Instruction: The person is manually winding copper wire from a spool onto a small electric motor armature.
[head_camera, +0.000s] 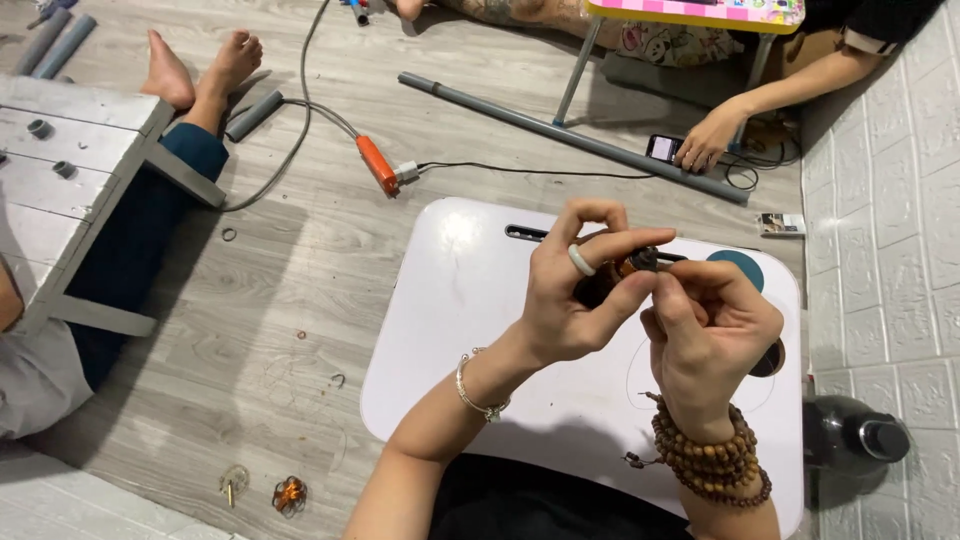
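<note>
Right hand (706, 335) with brown wooden bead bracelet pinches thin dark rod; left hand (578, 295) grips small orange-brown coil (618, 272) at 12 o'clock, over white lap desk (450, 330). Assembly looks midway, rod not fully seated.

Single head cam, looks steeply down from above the wearer's lap, close on the white desk (450, 330). Floor (300, 260) fills left and top, white brick wall (890, 250) the right edge. No second view, so no overlap.
</note>
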